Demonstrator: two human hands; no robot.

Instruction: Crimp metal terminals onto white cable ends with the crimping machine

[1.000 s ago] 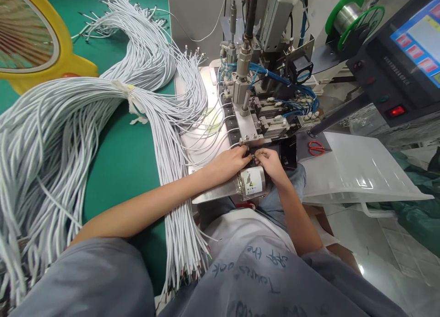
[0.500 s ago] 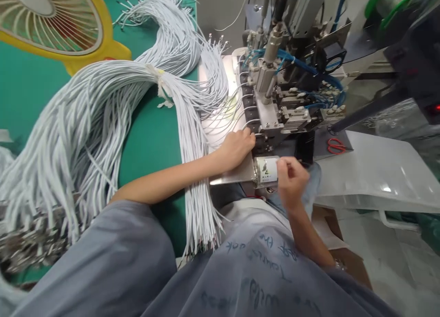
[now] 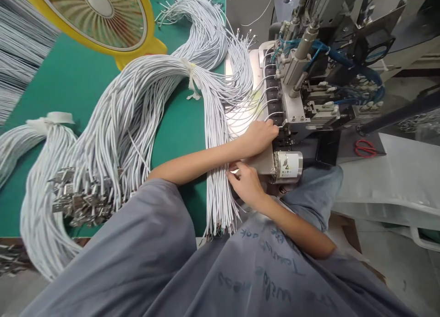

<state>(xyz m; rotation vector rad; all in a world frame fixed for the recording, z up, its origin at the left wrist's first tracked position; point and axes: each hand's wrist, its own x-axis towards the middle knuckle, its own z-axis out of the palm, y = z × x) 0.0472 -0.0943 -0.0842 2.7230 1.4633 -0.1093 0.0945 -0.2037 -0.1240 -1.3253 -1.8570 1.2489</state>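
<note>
A long bundle of white cables (image 3: 216,124) hangs over the green table's right side, its bare ends pointing toward my lap. My left hand (image 3: 261,136) is closed at the front end of a row of black clamps (image 3: 273,94) on the machine; its fingertips hide whatever they grip. Several thin white cables run into those clamps. Lower down, my right hand (image 3: 245,183) pinches at the bundle's right edge, with thumb and forefinger closed on a white cable. Beside it sits a round metal motor (image 3: 289,166) with a white label.
A yellow fan (image 3: 158,46) stands at the upper left. Metal connectors (image 3: 85,200) lie at the ends of more white cables, near a tied bundle (image 3: 51,138). Pneumatic cylinders (image 3: 302,55) with blue tubes rise on the right. Red scissors (image 3: 365,148) lie beyond them.
My right hand has moved left from beside the labelled motor to the hanging cables. My left hand stays at the clamps. The whole view has shifted, so things appear further right.
</note>
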